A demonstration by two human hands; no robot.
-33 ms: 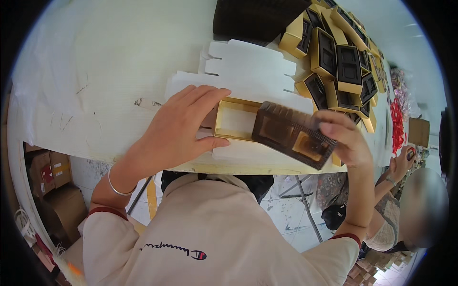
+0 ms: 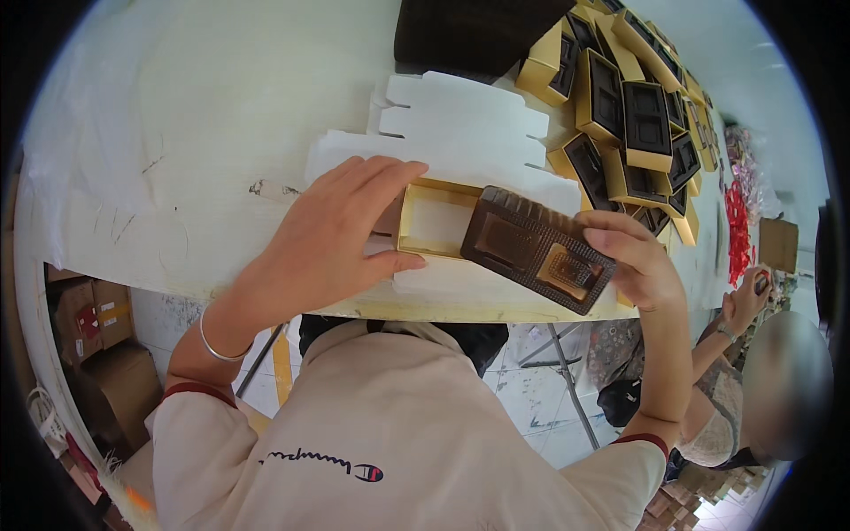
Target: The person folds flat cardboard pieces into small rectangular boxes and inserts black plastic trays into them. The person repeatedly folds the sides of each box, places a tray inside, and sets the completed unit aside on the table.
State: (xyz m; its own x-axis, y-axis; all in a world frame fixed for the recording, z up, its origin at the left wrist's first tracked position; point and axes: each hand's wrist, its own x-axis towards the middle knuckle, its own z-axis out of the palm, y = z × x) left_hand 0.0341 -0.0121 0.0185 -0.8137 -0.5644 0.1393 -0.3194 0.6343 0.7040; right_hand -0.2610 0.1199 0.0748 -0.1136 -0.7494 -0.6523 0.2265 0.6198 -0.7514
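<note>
A gold open-topped box (image 2: 442, 218) with a white inside lies on the table before me. My left hand (image 2: 341, 226) grips its left end, fingers at the far edge and thumb at the near edge. A dark brown plastic tray (image 2: 537, 250) with two rectangular hollows is pinched at its right end by my right hand (image 2: 639, 258). The tray is slanted, its left end over the right part of the box, and it hides that part. Underneath the box lie flat white die-cut card sheets (image 2: 465, 119).
A pile of gold boxes with black trays (image 2: 646, 124) covers the table's far right. A dark brown stack (image 2: 478, 35) stands at the back. Red ribbon-like strips (image 2: 737, 234) lie at the right edge, near another person's hand (image 2: 748, 296). Brown cartons (image 2: 111, 363) are below left.
The brown tray has moved slightly left and tipped, showing more of its hollows. My right hand has shifted with it; my left hand stays on the box.
</note>
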